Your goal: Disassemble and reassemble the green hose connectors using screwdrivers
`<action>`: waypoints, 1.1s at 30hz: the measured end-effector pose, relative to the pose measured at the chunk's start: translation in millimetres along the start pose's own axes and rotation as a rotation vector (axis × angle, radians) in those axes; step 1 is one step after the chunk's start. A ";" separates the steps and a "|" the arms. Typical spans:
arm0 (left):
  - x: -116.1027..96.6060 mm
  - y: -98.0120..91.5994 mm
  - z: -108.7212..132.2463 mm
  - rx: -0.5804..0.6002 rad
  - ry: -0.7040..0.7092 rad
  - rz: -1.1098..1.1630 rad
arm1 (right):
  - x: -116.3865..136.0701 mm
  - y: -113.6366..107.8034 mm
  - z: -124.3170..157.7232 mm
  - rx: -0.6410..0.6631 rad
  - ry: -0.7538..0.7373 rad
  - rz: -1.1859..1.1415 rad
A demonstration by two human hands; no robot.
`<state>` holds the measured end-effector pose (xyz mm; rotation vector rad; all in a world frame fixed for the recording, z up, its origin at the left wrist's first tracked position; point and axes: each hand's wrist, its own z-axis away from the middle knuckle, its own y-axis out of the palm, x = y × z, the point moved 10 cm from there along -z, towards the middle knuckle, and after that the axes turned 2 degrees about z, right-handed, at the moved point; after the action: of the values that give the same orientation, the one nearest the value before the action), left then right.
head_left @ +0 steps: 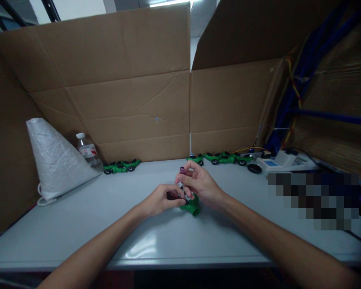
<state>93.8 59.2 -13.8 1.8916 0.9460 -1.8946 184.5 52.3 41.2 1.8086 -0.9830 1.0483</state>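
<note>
Over the middle of the table, my right hand [200,182] grips a small screwdriver [182,170] whose purple handle end sticks up between the fingers. Its thin shaft points down at a green toy car [192,208]. My left hand [165,198] pinches the far side of that toy car, thumb and fingers closed on it. Both hands hide much of the car, and only its green front part and some dark and white bits show. Whether the screwdriver's tip sits in a screw cannot be seen.
More green toy cars [120,166] stand along the cardboard wall [138,100], others [225,157] at back right. A water bottle [88,150] and a silvery bag [55,160] stand left. A black ring [254,168] lies by a white power strip [285,162] with cables.
</note>
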 end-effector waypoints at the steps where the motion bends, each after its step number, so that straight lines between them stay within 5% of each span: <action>1: 0.4 -0.1 0.2 0.000 -0.001 -0.003 | -0.1 -0.6 -0.1 -0.004 -0.001 0.002; 9: 0.3 -0.1 -0.3 0.010 0.011 -0.013 | 0.0 5.9 3.4 0.066 0.037 0.008; 33: -3.9 -0.6 -0.6 0.029 -0.002 -0.056 | 4.2 -2.3 1.8 -0.026 -0.025 0.051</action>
<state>94.2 59.1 -9.8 1.8979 0.9862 -1.9522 188.5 50.6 43.9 1.7881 -1.0584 1.0415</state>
